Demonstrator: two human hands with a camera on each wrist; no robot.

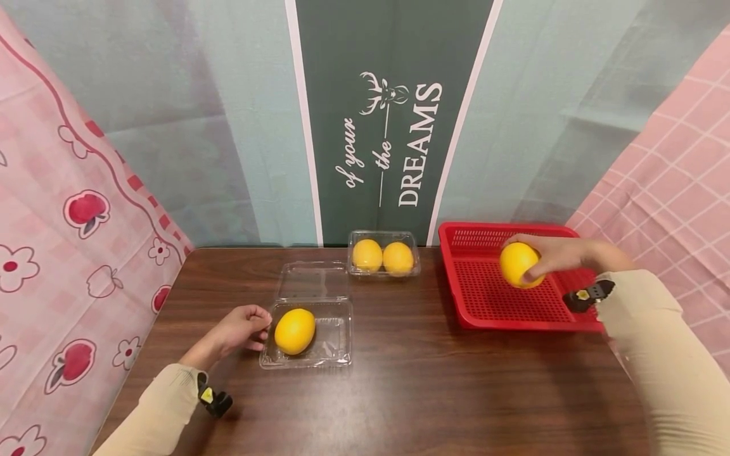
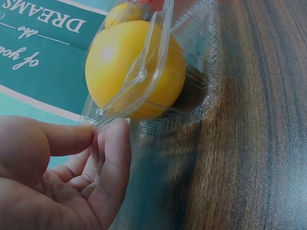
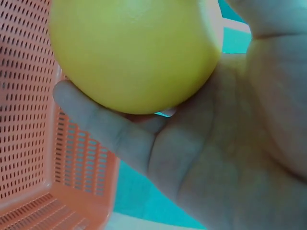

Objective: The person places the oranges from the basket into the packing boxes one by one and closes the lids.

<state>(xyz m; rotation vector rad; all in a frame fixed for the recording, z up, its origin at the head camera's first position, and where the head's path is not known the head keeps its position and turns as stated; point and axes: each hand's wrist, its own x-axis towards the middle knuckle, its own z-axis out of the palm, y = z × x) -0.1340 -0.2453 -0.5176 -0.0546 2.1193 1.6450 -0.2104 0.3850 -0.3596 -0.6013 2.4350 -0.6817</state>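
Note:
My right hand (image 1: 557,253) grips a round yellow orange (image 1: 520,265) above the red basket, fingers and thumb around the fruit. In the right wrist view the same orange (image 3: 136,52) fills the palm side. On the left, my left hand (image 1: 242,328) pinches the left rim of a clear plastic clamshell box (image 1: 333,360) between thumb and index finger. The box lies on the table with its lid (image 1: 313,280) folded back, away from me. One orange (image 1: 294,331) sits in its left half; the right half of the box holds nothing.
A second clear plastic box (image 1: 383,274) with two oranges stands at the table's back edge, near the open lid. The red perforated basket (image 1: 464,313) stands at the back right of the brown wooden table (image 1: 410,386). Printed cloths hang behind and on both sides.

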